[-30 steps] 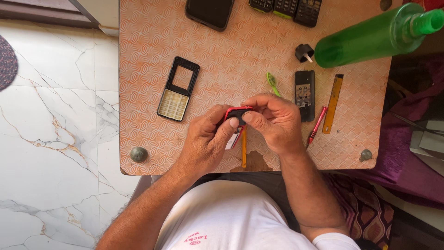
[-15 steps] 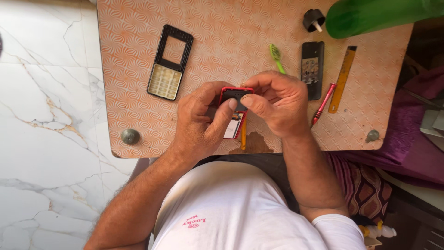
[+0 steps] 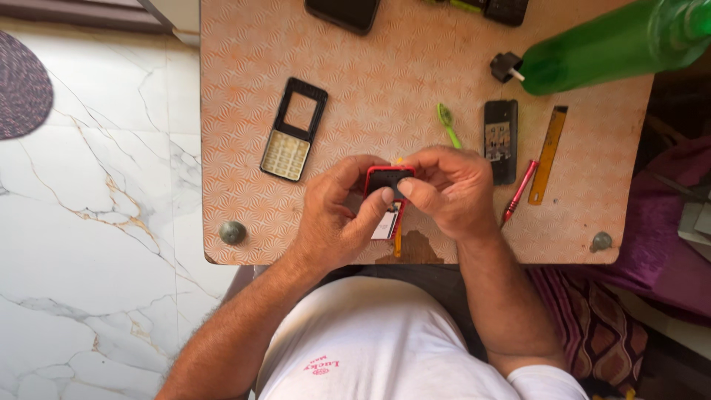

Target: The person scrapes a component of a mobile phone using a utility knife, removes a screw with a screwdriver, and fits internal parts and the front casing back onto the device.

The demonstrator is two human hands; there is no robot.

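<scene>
Both hands meet over the near edge of a small orange patterned table (image 3: 415, 67). My left hand (image 3: 337, 211) and my right hand (image 3: 448, 192) together grip a small red-edged phone body (image 3: 385, 178), its dark face turned up. Fingers cover most of it. A thin orange tool (image 3: 398, 241) lies on the table under the hands. A black phone front frame with a pale keypad (image 3: 294, 130) lies to the left. To the right lie a green plastic tool (image 3: 447, 122) and a dark phone circuit board (image 3: 501, 141).
A green bottle (image 3: 607, 44) lies at the table's far right with a black cap (image 3: 506, 67) beside it. A red screwdriver (image 3: 518, 192) and a yellow ruler (image 3: 548, 154) lie right of the board. Dark devices (image 3: 344, 11) sit at the far edge. Marble floor (image 3: 96, 222) lies left.
The view shifted as the head moved down and then back up. Both hands keep hold of the red phone body and have turned it slightly between the fingers.
</scene>
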